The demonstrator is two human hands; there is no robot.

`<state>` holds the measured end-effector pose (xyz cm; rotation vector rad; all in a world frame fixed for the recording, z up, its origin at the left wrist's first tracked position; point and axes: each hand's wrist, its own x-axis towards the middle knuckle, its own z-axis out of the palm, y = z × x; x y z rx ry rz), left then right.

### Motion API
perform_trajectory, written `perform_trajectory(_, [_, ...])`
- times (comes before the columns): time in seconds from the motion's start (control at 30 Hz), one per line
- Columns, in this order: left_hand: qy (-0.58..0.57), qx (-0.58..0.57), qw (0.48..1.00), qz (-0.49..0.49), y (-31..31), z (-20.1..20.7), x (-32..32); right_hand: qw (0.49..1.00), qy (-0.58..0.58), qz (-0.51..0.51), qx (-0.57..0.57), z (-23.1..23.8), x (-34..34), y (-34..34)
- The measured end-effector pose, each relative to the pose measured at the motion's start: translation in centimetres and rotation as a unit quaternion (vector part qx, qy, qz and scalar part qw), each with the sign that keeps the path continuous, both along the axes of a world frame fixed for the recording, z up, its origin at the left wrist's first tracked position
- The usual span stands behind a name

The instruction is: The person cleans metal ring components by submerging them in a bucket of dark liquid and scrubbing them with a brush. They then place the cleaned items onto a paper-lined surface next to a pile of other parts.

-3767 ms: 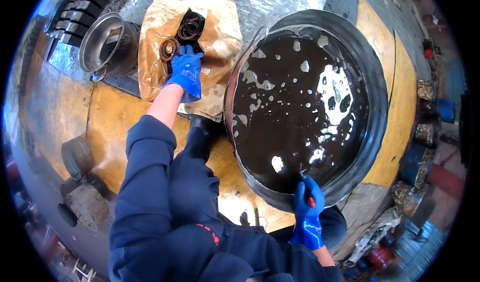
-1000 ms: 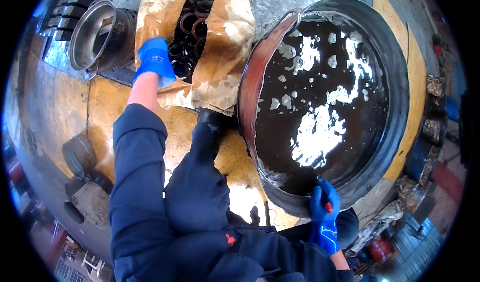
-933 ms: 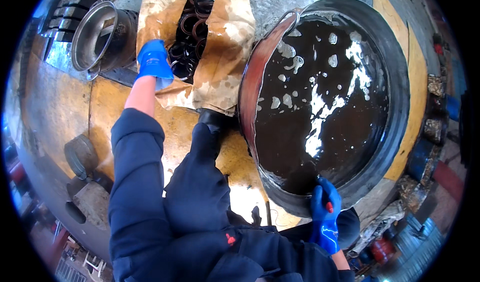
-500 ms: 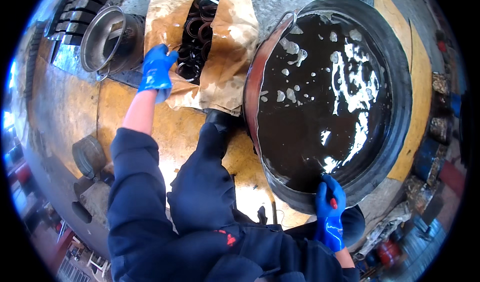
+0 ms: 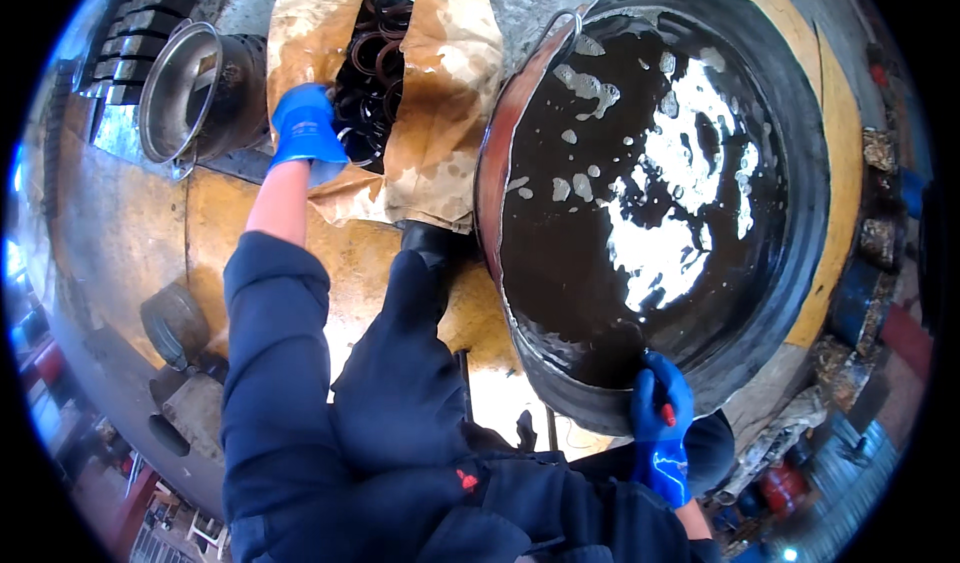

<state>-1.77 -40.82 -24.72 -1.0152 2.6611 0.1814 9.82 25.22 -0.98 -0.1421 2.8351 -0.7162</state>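
My left hand (image 5: 308,128), in a blue glove, is over the left flap of an oil-stained brown paper wrapping (image 5: 445,113). Its fingers look curled; whatever they hold, if anything, is hidden. Dark, glossy rings (image 5: 368,55) lie heaped in the wrapping's opening, just right of this hand. At the near rim of a big round metal tub (image 5: 805,223), my gloved right hand (image 5: 660,398) is closed around a tool with a red handle end (image 5: 668,415). The tool's other end is not clear. Dark liquid (image 5: 570,273) with foam patches and bright reflections fills the tub.
Left of the wrapping stands a metal pot (image 5: 205,93) with a wire handle. A black ribbed tyre-like piece (image 5: 150,23) lies beyond it. Farther left and nearer sits a grey can (image 5: 174,325). My leg (image 5: 405,318) extends between wrapping and tub over yellowish boards.
My left hand has come slightly nearer the rings and turned, its thumb now less plain. The right hand stays nearly still. Reflections on the liquid have shifted, and the view has moved slightly.
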Motion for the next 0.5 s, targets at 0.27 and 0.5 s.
perform_trajectory(0.27, [0.23,0.118,0.966,0.033,-6.4,4.6,7.9,0.999,0.027,0.016,-0.015,0.4,-0.7,-0.5])
perform_trajectory(0.5, [0.08,-0.108,0.989,-0.054,-3.7,6.2,4.0,0.999,0.031,0.016,-0.029,0.3,-0.6,-0.4])
